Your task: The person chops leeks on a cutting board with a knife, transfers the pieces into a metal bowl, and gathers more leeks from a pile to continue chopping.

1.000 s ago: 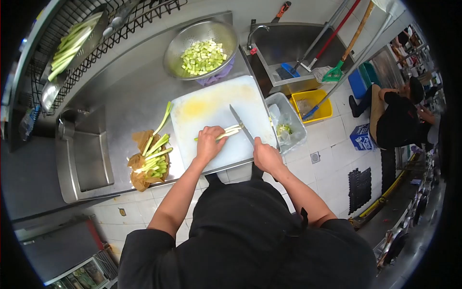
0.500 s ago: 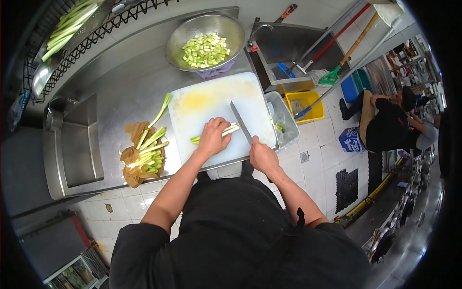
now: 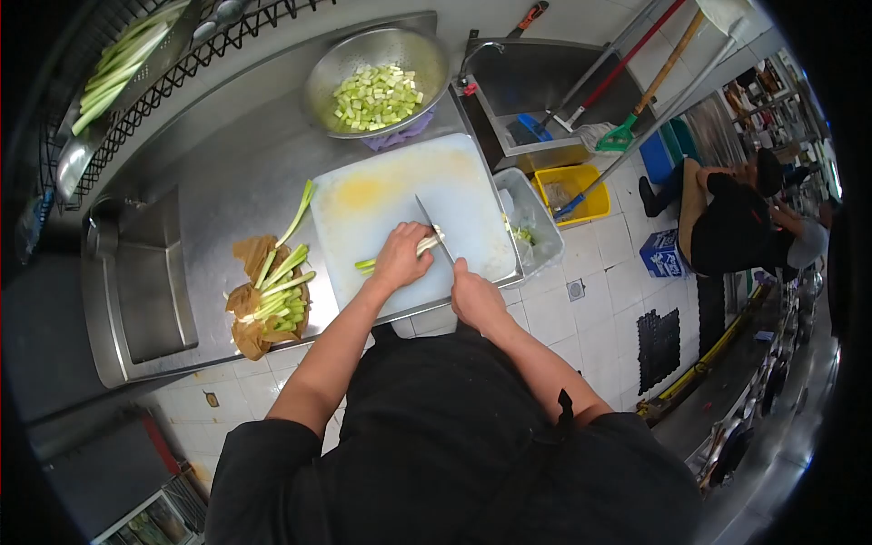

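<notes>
White-tiled floor (image 3: 549, 341) underfoot, in a kitchen with long-handled cleaning tools leaning at the far right. Across the left and middle, a long steel counter (image 3: 227, 186). To the right, well apart from the work, a person (image 3: 727, 227) in a black shirt. Beyond the counter's right end, a deep steel sink (image 3: 518, 86); at its left end, a sunken basin (image 3: 159, 272). On the counter, near its front right corner, a white cutting board (image 3: 391, 182) with a yellow stain toward the far left. Just behind it, a perforated steel colander (image 3: 327, 86) over a purple cloth (image 3: 400, 133). Just beside the board's right edge, a clear plastic bin (image 3: 547, 259) with some green scraps inside, and next to that a yellow bucket (image 3: 595, 207). Left of the board, a pile of pale green stalks (image 3: 283, 295) on brown paper (image 3: 252, 247).

Palm down on the board, the left hand (image 3: 402, 257), grasping a few loose stalks (image 3: 365, 266), with green ends out to the left and white ends out to the right. Near the board's front edge, the right hand (image 3: 476, 298), clenched around the handle of a knife (image 3: 424, 211), with the blade at the white ends; cannot tell whether through them or only touching. Inside the colander, a heap of small pale green cubes (image 3: 377, 98).
</notes>
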